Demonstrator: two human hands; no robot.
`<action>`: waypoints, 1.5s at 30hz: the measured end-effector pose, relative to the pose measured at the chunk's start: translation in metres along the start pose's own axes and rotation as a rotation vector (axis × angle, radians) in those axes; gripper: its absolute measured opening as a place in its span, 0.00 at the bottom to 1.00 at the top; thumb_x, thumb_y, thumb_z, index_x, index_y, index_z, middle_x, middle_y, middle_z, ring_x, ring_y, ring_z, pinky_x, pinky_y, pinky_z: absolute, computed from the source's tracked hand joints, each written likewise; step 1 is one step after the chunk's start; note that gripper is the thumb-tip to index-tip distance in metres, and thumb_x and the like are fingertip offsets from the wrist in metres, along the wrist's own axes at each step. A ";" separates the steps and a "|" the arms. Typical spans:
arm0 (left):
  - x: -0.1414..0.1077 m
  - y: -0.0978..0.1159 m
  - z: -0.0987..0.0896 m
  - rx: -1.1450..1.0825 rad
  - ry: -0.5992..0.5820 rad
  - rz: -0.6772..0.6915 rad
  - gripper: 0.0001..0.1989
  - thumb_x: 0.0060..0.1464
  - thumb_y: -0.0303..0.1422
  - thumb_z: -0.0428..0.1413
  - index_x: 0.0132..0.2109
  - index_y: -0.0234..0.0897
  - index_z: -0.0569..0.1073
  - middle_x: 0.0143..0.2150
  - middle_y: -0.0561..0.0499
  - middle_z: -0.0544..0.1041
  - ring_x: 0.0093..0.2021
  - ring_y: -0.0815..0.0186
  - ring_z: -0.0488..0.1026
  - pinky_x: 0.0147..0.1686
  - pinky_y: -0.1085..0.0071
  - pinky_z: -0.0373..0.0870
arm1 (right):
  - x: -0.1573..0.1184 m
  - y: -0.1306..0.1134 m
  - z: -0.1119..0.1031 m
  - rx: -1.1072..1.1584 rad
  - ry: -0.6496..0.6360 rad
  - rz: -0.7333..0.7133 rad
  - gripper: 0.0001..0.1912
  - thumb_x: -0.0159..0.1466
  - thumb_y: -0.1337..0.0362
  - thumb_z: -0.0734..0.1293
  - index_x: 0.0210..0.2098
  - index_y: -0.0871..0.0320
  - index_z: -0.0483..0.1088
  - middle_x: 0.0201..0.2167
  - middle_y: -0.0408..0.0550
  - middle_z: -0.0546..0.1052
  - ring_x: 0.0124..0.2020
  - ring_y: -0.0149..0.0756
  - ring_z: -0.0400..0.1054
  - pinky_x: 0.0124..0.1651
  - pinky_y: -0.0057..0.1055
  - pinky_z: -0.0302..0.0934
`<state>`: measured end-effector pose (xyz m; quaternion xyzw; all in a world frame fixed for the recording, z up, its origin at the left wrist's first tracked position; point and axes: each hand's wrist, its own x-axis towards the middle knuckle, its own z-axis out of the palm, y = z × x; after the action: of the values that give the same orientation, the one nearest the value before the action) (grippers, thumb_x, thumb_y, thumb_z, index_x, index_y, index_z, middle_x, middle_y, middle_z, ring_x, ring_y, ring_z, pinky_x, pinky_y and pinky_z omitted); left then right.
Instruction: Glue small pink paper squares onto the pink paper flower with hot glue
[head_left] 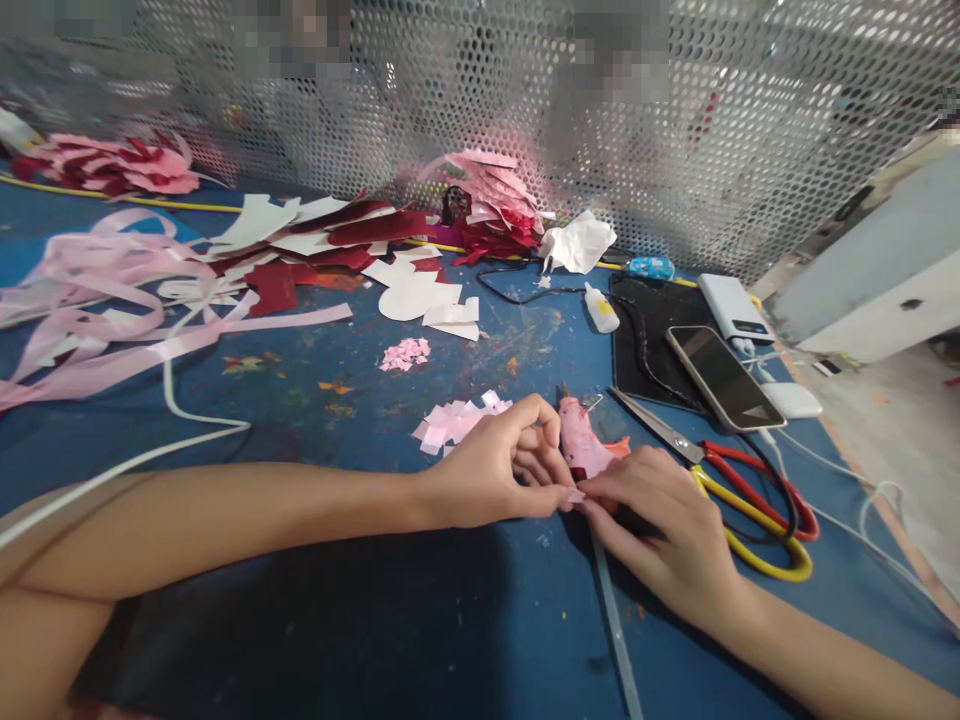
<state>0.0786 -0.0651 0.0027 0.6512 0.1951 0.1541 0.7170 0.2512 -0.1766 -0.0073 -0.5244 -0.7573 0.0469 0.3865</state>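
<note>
A small pale pink ribbon piece [574,496] is pinched between my two hands, low over the blue table. My left hand [499,465] is closed, with thumb and fingertips on the piece's left side. From the right, my right hand [664,525] grips the same piece with thumb and forefinger. Just behind them lies a pink glue gun [581,440], partly covered by my fingers. Cut pink ribbon squares [450,422] lie beyond my left hand, near a heap of tiny pink scraps [405,353]. Scissors [720,465] with red and yellow handles rest beside my right hand.
Long pink ribbon [112,280] spreads at the left, crossed by a white cable [187,415]. White and red paper cuttings [337,235] lie at the back before a perforated metal panel [420,90]. At right are a small bottle [601,310], a phone [724,375] and a power bank [735,308].
</note>
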 end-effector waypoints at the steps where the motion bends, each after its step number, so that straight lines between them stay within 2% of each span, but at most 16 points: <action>1: 0.000 0.000 0.000 0.006 0.001 0.001 0.20 0.44 0.25 0.62 0.36 0.39 0.56 0.32 0.52 0.78 0.29 0.69 0.76 0.31 0.74 0.70 | 0.000 0.000 0.000 0.007 0.001 -0.003 0.07 0.59 0.72 0.68 0.37 0.56 0.72 0.25 0.41 0.75 0.27 0.29 0.65 0.33 0.32 0.59; 10: 0.001 0.001 0.001 0.001 -0.026 0.043 0.17 0.48 0.26 0.60 0.37 0.39 0.57 0.33 0.51 0.78 0.31 0.70 0.76 0.33 0.73 0.71 | 0.001 0.000 -0.001 0.025 -0.002 -0.003 0.05 0.59 0.72 0.66 0.34 0.56 0.70 0.24 0.41 0.74 0.26 0.29 0.65 0.34 0.32 0.58; 17: 0.001 -0.002 -0.001 0.127 -0.022 0.136 0.15 0.48 0.24 0.59 0.40 0.38 0.61 0.35 0.50 0.79 0.35 0.68 0.77 0.36 0.72 0.72 | 0.001 0.000 -0.003 0.054 -0.010 0.001 0.05 0.60 0.73 0.66 0.33 0.56 0.70 0.25 0.42 0.74 0.27 0.29 0.66 0.35 0.33 0.59; 34: -0.002 0.000 0.000 0.259 -0.013 0.193 0.15 0.50 0.28 0.60 0.39 0.39 0.61 0.32 0.52 0.80 0.32 0.68 0.76 0.39 0.70 0.73 | 0.002 -0.001 -0.003 0.044 -0.027 0.007 0.05 0.59 0.73 0.66 0.31 0.56 0.68 0.22 0.39 0.70 0.26 0.28 0.63 0.34 0.32 0.56; 39: -0.002 0.000 0.001 0.296 0.003 0.226 0.15 0.49 0.25 0.59 0.40 0.38 0.61 0.31 0.53 0.78 0.31 0.70 0.75 0.36 0.73 0.73 | 0.002 -0.002 -0.003 0.029 -0.032 0.001 0.05 0.59 0.72 0.66 0.31 0.56 0.68 0.21 0.40 0.70 0.26 0.30 0.63 0.33 0.33 0.56; 45: -0.003 -0.003 0.004 0.360 0.017 0.274 0.16 0.46 0.23 0.57 0.40 0.38 0.61 0.30 0.54 0.77 0.30 0.70 0.75 0.36 0.74 0.73 | 0.005 -0.005 -0.003 -0.031 0.008 -0.073 0.05 0.59 0.72 0.66 0.30 0.56 0.68 0.21 0.40 0.71 0.25 0.30 0.64 0.32 0.32 0.56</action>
<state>0.0780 -0.0708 0.0002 0.7876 0.1352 0.2181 0.5602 0.2484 -0.1756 -0.0002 -0.5024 -0.7750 0.0190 0.3830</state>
